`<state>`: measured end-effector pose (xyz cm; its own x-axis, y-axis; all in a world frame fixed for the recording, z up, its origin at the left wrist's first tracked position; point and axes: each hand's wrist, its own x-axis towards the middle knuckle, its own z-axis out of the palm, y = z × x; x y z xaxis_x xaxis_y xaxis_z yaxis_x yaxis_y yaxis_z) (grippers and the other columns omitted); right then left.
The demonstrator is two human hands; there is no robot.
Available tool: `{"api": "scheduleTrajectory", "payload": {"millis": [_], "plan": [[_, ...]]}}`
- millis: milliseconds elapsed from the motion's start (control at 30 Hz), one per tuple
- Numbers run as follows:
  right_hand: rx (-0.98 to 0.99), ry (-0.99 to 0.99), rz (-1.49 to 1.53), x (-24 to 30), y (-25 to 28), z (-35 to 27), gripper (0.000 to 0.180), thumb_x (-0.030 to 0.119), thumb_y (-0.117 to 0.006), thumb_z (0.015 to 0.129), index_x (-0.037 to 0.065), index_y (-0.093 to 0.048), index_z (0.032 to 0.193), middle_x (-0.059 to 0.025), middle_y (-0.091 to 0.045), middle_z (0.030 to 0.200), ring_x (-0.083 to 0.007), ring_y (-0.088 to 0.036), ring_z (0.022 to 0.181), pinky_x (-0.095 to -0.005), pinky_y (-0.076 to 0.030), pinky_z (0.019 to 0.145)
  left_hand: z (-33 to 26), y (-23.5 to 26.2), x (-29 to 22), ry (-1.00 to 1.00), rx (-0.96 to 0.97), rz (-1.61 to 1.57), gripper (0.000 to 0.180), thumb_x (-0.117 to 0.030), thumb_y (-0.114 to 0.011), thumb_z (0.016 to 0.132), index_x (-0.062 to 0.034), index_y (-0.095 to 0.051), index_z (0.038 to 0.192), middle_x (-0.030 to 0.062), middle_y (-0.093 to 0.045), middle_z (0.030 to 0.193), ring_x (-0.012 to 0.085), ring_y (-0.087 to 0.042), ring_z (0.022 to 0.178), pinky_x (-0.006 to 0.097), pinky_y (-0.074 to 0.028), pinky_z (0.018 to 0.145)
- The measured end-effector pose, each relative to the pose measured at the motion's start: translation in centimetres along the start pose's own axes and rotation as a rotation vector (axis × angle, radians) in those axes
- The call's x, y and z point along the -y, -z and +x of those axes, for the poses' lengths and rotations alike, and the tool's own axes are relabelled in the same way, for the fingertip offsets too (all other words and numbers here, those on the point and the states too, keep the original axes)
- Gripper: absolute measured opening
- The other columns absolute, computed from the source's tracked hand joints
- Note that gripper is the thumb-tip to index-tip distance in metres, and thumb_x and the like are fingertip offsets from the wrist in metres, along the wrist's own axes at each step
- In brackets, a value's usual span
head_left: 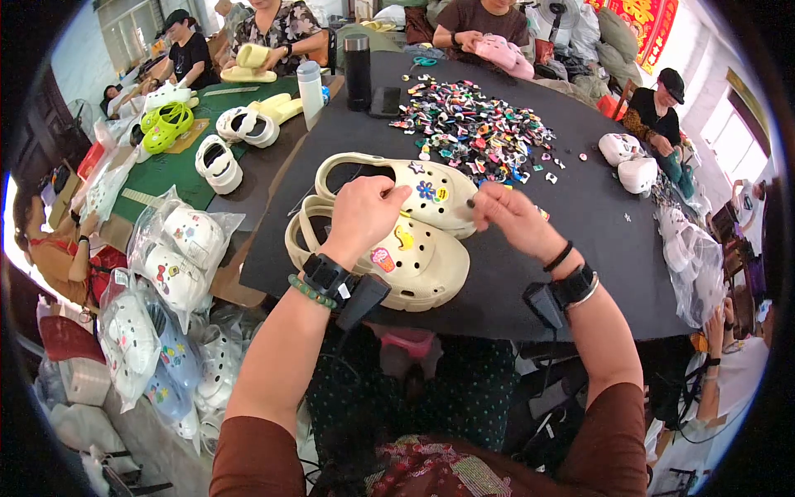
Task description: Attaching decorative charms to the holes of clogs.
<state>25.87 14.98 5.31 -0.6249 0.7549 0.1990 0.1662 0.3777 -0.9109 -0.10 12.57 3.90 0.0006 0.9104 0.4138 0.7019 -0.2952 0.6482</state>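
Two beige clogs lie side by side on the black table in front of me. The far clog (451,205) carries a star, a blue flower and a yellow charm. On the near clog (431,269) sit a yellow charm and a pink cupcake-like charm. My left hand (368,211) is closed on the inner side of the far clog, thumb toward its top; the grip partly covers both clogs. Close to the far clog's toe, my right hand (515,219) is pinched, its fingers slightly blurred. A small dark spot shows at its fingertips, too small to name.
A heap of colourful shoe charms (472,124) spreads beyond the clogs. Behind stand a black bottle (358,73), a white bottle (310,93) and a phone (385,102). White clogs (636,170) sit at the right. Bagged clogs (178,257) are at left. Several people work around.
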Motion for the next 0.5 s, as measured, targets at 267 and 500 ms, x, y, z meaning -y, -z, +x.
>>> {"api": "scheduleTrajectory", "payload": {"millis": [267,500], "plan": [[-0.309,-0.317,-0.559,-3.5,5.7,-1.5,0.031,0.027,-0.052,0.101,0.002,-0.056,0.083,-0.0032,-0.061,0.072,-0.0119,-0.057,0.066,-0.0283,-0.048,0.063,0.1,0.1,-0.3,0.034,0.025,-0.006,0.037,-0.03,-0.066,0.088,0.0024,-0.059,0.071,0.0191,-0.053,0.06,0.034,-0.052,0.055,0.042,-0.039,0.054],[-0.304,-0.405,0.155,-4.8,6.3,-1.8,0.028,0.027,-0.05,0.103,0.005,-0.062,0.091,-0.0015,-0.065,0.085,-0.012,-0.061,0.075,-0.0278,-0.051,0.072,0.1,0.0,-0.2,0.022,0.023,0.013,0.039,-0.03,-0.066,0.088,0.0025,-0.058,0.069,0.0186,-0.051,0.058,0.0328,-0.05,0.053,0.042,-0.038,0.053]]}}
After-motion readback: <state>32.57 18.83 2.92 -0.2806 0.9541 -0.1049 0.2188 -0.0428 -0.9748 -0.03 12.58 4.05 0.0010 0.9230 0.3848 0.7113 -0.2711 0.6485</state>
